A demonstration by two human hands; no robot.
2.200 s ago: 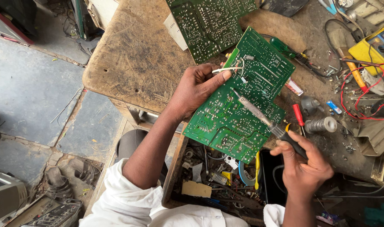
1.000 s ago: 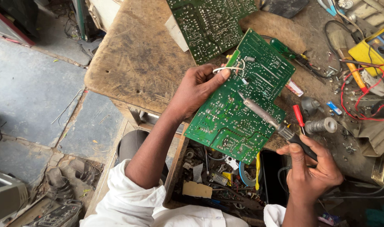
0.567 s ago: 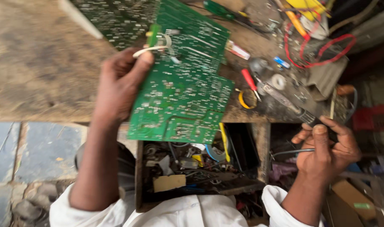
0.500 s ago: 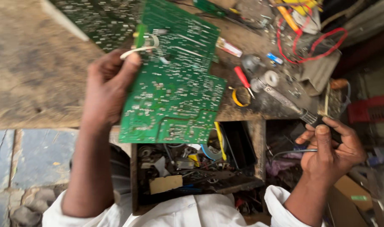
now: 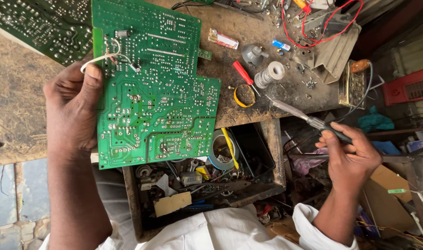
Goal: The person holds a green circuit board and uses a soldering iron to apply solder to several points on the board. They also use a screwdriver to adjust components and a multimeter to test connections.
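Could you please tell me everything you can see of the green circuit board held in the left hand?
The large green printed circuit board shows its solder side: pale traces and many silvery solder joints. Its outline is stepped, with a small tab at the right edge. It is held nearly flat toward the camera, above the worn wooden workbench and an open drawer of parts. The left hand grips its left edge, the thumb pinning a thin white wire on it.

We are losing the top of the green circuit board [image 5: 156, 83] past the frame's edge. Our left hand [image 5: 72, 115] is covering its left edge, hiding the fingers beneath.
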